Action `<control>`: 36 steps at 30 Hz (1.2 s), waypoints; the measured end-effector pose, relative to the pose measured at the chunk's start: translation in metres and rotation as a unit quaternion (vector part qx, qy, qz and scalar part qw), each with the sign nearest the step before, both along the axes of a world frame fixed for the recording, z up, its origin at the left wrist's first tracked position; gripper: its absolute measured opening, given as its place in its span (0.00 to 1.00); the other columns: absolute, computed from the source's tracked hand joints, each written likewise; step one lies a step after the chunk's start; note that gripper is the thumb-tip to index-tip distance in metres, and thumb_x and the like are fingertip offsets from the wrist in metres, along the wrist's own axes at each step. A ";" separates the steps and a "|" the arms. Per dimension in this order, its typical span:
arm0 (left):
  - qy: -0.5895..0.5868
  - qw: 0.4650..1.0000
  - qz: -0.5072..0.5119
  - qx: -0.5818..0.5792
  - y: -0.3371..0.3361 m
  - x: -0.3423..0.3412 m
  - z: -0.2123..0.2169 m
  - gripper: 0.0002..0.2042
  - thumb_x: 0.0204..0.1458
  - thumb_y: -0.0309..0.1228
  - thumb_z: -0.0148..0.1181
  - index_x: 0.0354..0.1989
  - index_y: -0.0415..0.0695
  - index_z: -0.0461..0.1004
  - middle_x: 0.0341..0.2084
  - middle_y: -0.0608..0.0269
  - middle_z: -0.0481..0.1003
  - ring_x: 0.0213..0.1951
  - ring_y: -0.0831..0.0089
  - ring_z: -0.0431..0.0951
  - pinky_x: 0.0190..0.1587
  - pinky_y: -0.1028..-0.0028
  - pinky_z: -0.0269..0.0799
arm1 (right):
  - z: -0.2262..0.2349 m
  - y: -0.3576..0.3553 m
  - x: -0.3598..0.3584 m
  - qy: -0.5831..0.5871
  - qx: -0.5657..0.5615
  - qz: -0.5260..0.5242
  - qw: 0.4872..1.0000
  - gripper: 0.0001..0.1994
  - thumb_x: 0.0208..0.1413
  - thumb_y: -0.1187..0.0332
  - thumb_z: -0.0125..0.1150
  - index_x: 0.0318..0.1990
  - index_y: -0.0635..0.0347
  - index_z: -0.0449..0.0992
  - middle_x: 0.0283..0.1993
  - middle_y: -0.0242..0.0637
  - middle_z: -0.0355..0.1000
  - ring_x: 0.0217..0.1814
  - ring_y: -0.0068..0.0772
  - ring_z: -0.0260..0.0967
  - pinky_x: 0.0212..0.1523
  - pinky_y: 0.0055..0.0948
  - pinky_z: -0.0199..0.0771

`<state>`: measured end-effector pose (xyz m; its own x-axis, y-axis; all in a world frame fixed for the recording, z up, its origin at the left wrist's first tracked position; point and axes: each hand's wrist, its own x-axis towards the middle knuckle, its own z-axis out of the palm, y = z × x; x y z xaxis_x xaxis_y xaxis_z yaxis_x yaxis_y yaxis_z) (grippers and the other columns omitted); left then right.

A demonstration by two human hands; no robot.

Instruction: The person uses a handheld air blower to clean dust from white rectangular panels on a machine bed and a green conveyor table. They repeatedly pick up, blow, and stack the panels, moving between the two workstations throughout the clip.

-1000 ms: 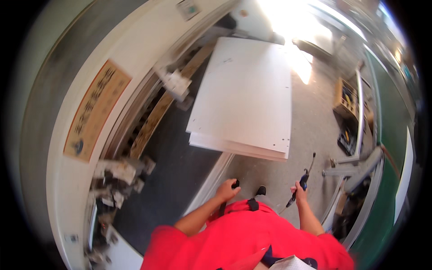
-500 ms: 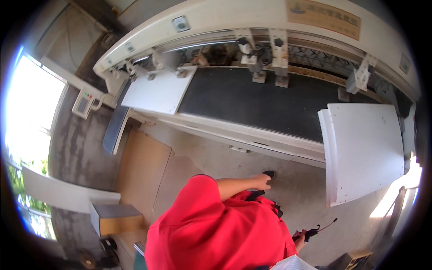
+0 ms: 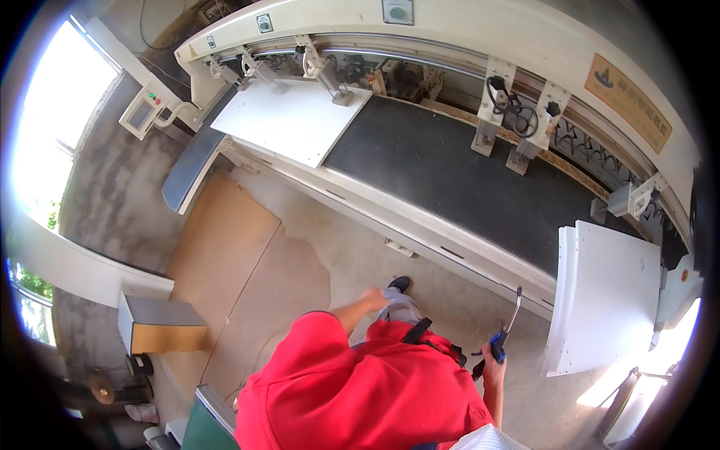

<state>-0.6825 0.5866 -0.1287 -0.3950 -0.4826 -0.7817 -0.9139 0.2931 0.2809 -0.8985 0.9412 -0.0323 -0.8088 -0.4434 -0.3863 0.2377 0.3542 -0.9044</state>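
Note:
In my right hand point(image 3: 493, 369), fingers wrapped round its handle, is a blue-and-black air blow gun point(image 3: 498, 343) with its long metal nozzle pointing up and away from me. My left hand point(image 3: 371, 299) hangs in front of my body near my leg, its fingers too small and blurred to make out. On the far left of the black machine table point(image 3: 450, 176) lies a white panel point(image 3: 292, 120) under several clamps. A stack of white panels point(image 3: 604, 296) rests at the table's right end, to the right of the blow gun.
A long cream machine point(image 3: 465, 30) with clamps on a rail spans the far side. Its control screen point(image 3: 141, 112) sticks out at left. Brown board point(image 3: 217, 247) covers part of the floor, with a grey-topped box point(image 3: 161, 324) beside it. Something green point(image 3: 206, 420) stands near my left.
My view has turned, and I have shifted left along the machine. My right hand has come up and forward with the blow gun, whose nozzle now points more upward.

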 end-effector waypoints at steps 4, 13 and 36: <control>0.112 0.989 -0.088 -0.032 -0.049 -0.026 -0.014 0.22 0.43 0.45 0.56 0.42 0.41 0.77 0.39 0.46 0.77 0.44 0.52 0.77 0.48 0.62 0.72 | 0.059 -0.122 -0.004 -0.083 -0.015 0.099 0.991 0.11 0.55 0.62 0.58 0.29 0.62 0.74 0.17 0.27 0.66 0.22 0.22 0.65 0.26 0.24 0.63; 0.233 0.949 0.211 -0.028 -0.176 0.039 -0.018 0.25 0.45 0.47 0.58 0.49 0.43 0.74 0.39 0.49 0.78 0.45 0.54 0.77 0.48 0.63 0.71 | 0.073 -0.336 0.005 -0.064 0.148 0.272 0.949 0.13 0.56 0.59 0.57 0.25 0.57 0.72 0.16 0.28 0.65 0.17 0.22 0.63 0.20 0.26 0.62; 0.089 0.772 0.629 -0.013 -0.013 0.347 -0.013 0.18 0.40 0.37 0.55 0.36 0.38 0.78 0.29 0.47 0.78 0.35 0.57 0.80 0.40 0.62 0.75 | -0.015 -0.588 0.082 -0.349 0.094 0.479 0.800 0.26 0.46 0.34 0.54 0.32 0.48 0.71 0.26 0.34 0.70 0.29 0.39 0.68 0.29 0.50 0.70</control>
<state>-0.3352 0.5736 -0.1417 0.2986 -0.5860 -0.7533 -0.4273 -0.7879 0.4435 -0.8165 0.3528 -0.0473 0.3088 -0.6112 -0.7287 0.1992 0.7907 -0.5788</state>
